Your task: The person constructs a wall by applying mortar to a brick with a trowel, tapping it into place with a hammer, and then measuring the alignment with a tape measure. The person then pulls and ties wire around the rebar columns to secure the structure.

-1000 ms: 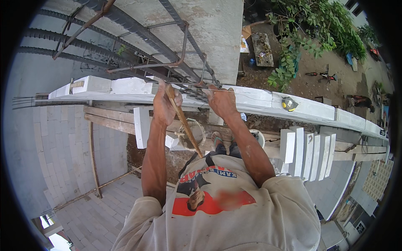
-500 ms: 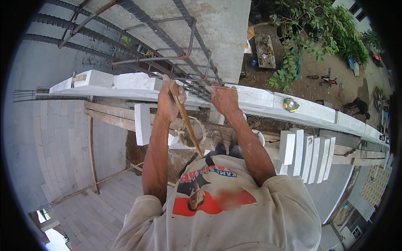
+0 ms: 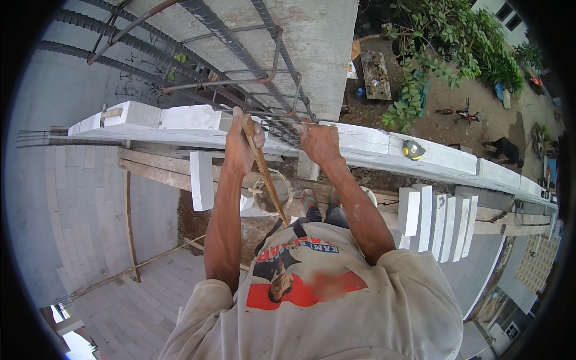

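Note:
My left hand [image 3: 241, 144] is closed around a long wooden stick [image 3: 266, 171], which slants down toward my waist. Its fingers rest at the top of a row of white blocks [image 3: 186, 117], beside a cage of ribbed steel bars [image 3: 264, 78]. On the other side of the bars, my right hand [image 3: 321, 143] has its fingers curled in at the block edge. What it grips is hidden by the fingers. A thin line [image 3: 276, 122] passes between the two hands along the block tops.
A tape measure [image 3: 413, 150] lies on the wall to the right. Loose white blocks [image 3: 423, 216] stand upright on scaffold planks [image 3: 162, 171]; a bucket [image 3: 276, 192] is below my left arm. Far below on the ground are a bicycle [image 3: 465, 114] and a bent-over person [image 3: 504, 150].
The view has shifted slightly. Both hands stay in nearly the same place, with the wooden stick still in the left one.

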Tool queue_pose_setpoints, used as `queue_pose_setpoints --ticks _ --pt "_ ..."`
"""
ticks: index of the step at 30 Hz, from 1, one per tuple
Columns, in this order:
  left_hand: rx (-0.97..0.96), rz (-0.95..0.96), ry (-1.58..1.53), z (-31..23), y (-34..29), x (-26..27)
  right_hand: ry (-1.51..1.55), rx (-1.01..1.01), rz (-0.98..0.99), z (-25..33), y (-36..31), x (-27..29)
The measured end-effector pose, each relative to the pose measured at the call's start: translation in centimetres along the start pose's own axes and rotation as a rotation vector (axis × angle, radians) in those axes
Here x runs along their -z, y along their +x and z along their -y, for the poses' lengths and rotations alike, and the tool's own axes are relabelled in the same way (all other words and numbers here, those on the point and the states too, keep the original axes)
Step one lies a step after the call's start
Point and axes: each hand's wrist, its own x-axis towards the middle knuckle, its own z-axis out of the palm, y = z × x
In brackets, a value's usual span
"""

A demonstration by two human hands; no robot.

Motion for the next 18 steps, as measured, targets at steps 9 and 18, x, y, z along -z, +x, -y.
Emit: queue_pose_setpoints --ticks 9,18 --pt "-0.020 -0.055 0.079 0.0 -2.7 0.5 -0.007 -0.048 0.036 0.4 -0.2 0.3" --pt "-0.129 0.025 0.086 -0.4 -5.0 2.5 -0.029 -0.034 0.013 0.6 -0.5 0.0"
